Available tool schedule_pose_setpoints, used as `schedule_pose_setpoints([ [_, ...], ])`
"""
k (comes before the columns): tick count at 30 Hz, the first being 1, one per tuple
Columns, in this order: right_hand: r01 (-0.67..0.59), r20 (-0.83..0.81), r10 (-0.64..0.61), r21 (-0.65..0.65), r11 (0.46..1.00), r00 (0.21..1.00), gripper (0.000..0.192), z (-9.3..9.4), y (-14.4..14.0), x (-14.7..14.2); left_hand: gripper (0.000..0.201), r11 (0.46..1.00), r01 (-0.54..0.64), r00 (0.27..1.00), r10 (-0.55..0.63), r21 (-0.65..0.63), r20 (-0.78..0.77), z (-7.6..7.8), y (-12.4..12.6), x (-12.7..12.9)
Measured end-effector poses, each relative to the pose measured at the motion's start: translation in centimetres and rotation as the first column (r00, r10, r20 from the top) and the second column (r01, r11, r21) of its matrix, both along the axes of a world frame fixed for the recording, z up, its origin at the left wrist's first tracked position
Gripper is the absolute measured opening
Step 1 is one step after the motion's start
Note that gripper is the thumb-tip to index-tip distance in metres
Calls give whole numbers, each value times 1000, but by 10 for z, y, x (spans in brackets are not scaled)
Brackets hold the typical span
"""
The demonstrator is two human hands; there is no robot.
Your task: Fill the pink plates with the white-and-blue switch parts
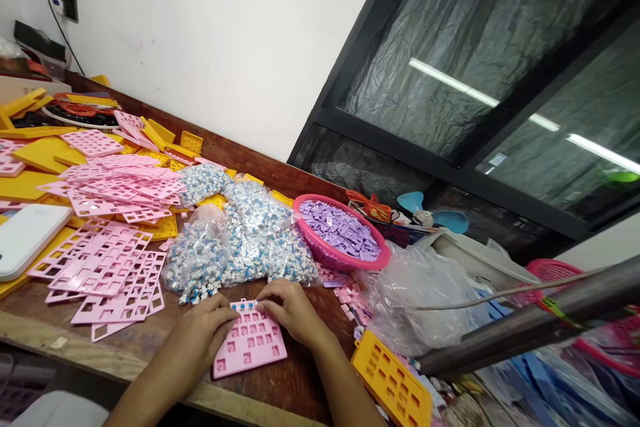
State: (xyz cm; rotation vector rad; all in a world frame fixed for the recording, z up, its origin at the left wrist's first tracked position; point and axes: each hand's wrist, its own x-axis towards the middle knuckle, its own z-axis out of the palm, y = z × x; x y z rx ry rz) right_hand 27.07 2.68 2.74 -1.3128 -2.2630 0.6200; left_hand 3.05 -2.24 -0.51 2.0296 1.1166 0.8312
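pink plastic panel with rows of square recesses [250, 340] lies flat on the dark brown wooden tabletop [303, 377], just behind its near edge, slightly askew. left hand [213, 330]: at the panel's far-left corner, fingers curled, thumb against the panel; cannot tell how firmly it grips. right hand [287, 310]: at the far-right corner, thumb and fingertips drawn close together over the top row; cannot tell whether a piece is pinched between them. small blue-and-white pieces [245, 306] sit in the top row, between the hands; lower recesses hold none. just beyond the panel, toward the tabletop's back edge: clear plastic bags packed with small white and blue pieces [245, 257]. right of these, a round pink plastic basket [383, 259] filled with flat purple rectangular pieces [340, 230]. toward the tabletop's left edge, overlapping pink plastic lattice sheets [107, 260], with a white rounded rectangular object [33, 240] beside them. right of the right forearm, a yellow plastic panel with square openings [393, 380], tilted.
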Motion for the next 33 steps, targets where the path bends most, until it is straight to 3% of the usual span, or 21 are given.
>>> schedule_pose_setpoints([
  [6, -48, -27, 47, -13, 999, 999, 12, 1, 0, 0, 30, 977, -111, 966, 149, 182, -211, -21, 5, 8],
  [9, -56, -23, 55, -12, 998, 998, 12, 0, 0, 1, 25, 953, -141, 928, 221, 268, -299, -24, 3, 13],
  [16, -48, -30, 48, -21, 999, 998, 8, -9, 4, 4, 25, 956, -189, 895, 261, 223, -362, -8, -2, 17],
  [24, -9, -32, 8, -45, 999, 999, 5, -7, 2, 3, 30, 962, -145, 827, 247, 233, -505, 6, -6, 23],
  [28, 33, -34, -35, -66, 997, 999, 13, -1, -1, 1, 30, 964, -130, 845, 230, 231, -482, 10, -6, 21],
  [31, 31, -26, -33, -54, 998, 999, 7, -2, -4, -4, 25, 966, -150, 918, 215, 210, -334, 7, -2, 6],
  [33, 17, -24, -18, -44, 999, 1000, 4, -3, -6, -9, 25, 945, -231, 938, 280, 233, -205, 3, 4, -11],
])
